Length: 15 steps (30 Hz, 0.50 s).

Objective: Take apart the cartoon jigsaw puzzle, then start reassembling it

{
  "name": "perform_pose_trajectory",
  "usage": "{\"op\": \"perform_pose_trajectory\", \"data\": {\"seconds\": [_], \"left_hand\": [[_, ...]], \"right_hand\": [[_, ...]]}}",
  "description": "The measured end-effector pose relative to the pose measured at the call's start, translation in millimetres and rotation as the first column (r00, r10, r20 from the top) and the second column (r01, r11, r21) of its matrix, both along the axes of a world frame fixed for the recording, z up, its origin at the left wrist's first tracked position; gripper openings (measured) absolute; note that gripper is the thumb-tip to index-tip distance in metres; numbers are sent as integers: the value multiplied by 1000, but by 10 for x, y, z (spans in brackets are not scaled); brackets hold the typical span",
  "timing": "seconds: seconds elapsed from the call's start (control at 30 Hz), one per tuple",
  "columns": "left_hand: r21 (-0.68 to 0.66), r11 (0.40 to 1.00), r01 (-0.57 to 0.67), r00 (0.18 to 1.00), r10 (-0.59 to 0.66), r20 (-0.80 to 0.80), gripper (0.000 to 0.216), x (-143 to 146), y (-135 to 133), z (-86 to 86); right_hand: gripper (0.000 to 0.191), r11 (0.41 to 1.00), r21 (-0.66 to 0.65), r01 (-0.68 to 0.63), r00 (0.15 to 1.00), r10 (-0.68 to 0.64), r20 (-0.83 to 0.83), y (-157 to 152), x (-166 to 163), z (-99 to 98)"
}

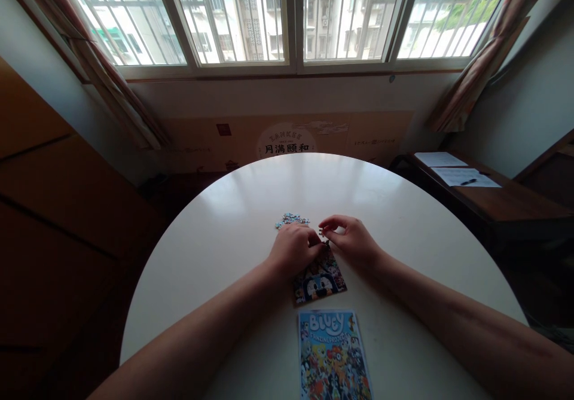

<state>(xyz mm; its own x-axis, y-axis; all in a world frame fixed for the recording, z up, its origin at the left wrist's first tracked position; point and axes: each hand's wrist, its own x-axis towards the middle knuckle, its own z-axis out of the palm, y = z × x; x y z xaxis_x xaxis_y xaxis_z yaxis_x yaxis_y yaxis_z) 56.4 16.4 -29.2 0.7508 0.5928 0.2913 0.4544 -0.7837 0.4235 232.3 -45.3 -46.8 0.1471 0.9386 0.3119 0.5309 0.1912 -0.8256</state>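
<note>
A partly assembled jigsaw puzzle (319, 283) lies on the white round table, showing a blue cartoon dog's face at its near end. My left hand (293, 247) rests over the puzzle's far left part, fingers curled and closed at its upper edge, covering much of that area. Just to the right, my right hand (352, 238) pinches a small puzzle piece (321, 232) between thumb and fingertips, slightly beyond the puzzle. A loose pile of puzzle pieces (291, 218) sits past my left hand, several of them pale blue side up. Which picture the pinched piece bears is too small to tell.
Nearer to me lies a Bluey picture sheet (334, 355) on the white round table (201, 268). At the right, a brown wooden desk (515, 200) carries papers (461, 177) and a pen (469, 182). A barred window and curtains stand beyond, with a printed cardboard panel (201, 131) below.
</note>
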Motion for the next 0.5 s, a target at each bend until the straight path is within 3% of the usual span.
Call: {"op": "perform_pose_trajectory", "data": {"seconds": [0.17,0.4,0.5], "left_hand": [[43,998,55,998,-55,0,10,-11,14,-17],[157,987,37,997,-25,-75,16,-39,30,-11],[183,983,26,996,-9,-91,21,-69,30,29]], "right_hand": [[21,999,-32,19,1000,-19,2,20,25,-54],[32,995,98,25,941,-56,333,33,114,-54],[21,995,98,19,921,-55,386,30,195,-25]]}}
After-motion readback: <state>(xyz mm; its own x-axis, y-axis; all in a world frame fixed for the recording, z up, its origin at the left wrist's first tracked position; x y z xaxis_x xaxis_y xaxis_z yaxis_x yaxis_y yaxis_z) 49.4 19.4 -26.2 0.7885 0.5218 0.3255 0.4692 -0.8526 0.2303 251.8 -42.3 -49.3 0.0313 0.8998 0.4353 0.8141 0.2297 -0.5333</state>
